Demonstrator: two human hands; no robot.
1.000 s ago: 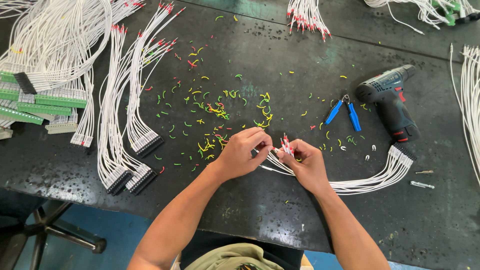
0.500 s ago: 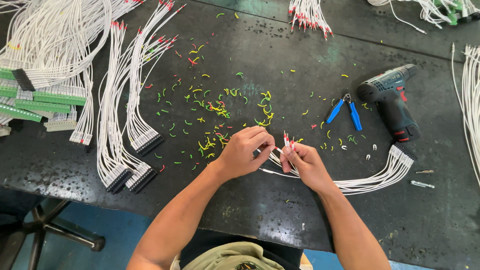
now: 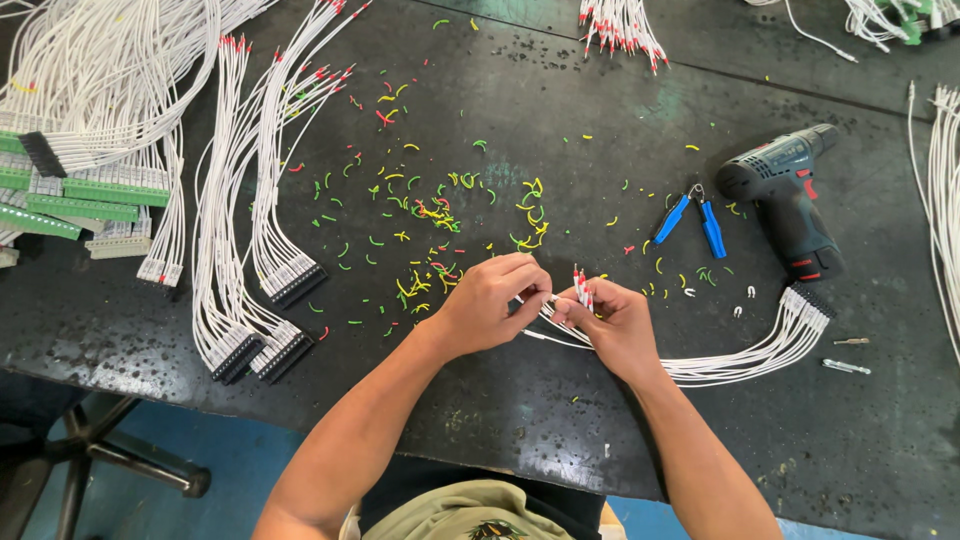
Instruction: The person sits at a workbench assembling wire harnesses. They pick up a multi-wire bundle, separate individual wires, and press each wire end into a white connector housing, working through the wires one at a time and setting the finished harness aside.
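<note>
Near table edge, left hand (image 3: 492,302) and right hand (image 3: 608,318) both pinched shut on white wire harness (image 3: 740,358) w/ red-tipped ends up, harness curving right to black connector (image 3: 812,299), beyond: coloured wire scraps (image 3: 430,215), blue-handled pliers (image 3: 692,220), cordless drill (image 3: 785,200), wire bundles (image 3: 240,200) far left.

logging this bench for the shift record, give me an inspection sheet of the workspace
surface: black worktable, scuffed
job's things: white wire harness with red-tipped ends
clutter: green, yellow and red sleeve offcuts; blue-handled pliers; cordless drill; loose bits
hands: left hand and right hand both pinch the wire ends
cables: finished harnesses; green terminal blocks
surroundings: blue floor, chair base
</note>
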